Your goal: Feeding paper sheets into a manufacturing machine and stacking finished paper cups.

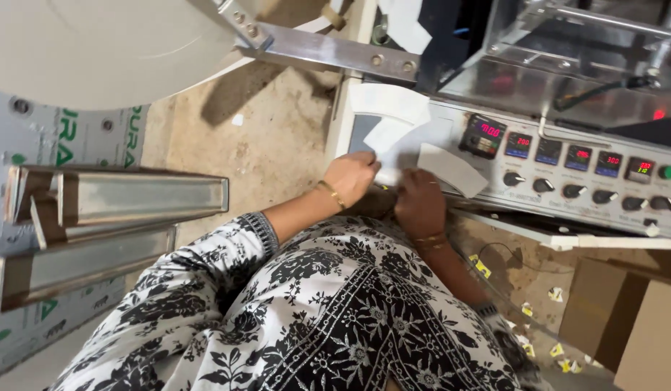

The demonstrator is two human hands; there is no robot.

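While the patterned black-and-white garment (pixel 313 318) fills the near middle, both forearms reach away from it to the machine's slanted panel (pixel 567 156). Near right lie yellow scraps (pixel 527 311) on the floor (pixel 263 137) beside a brown carton (pixel 632 318). Near left stand metal channels (pixel 111 210), long axis running left to right.

The left hand (pixel 352 177), a gold bangle at its wrist, rests on the near edge of the white pieces (pixel 393 134); its fingers are curled together on the lowest piece, though whether they pinch it or only press it cannot be told. The right hand (pixel 420 204), bangles at its wrist too, lies just right of it, back turned up, fingers folded under and hidden, touching the same pile.

The white pieces lie on the panel's left end, overlapping. One oblong piece (pixel 453 170) points from far left to near right; the rest slant from near left to far right, and their edges merge. Right of them run small red displays (pixel 578 157) and a row of black knobs (pixel 574 190). At far left a large pale roll (pixel 96 43) is cut off by the frame.
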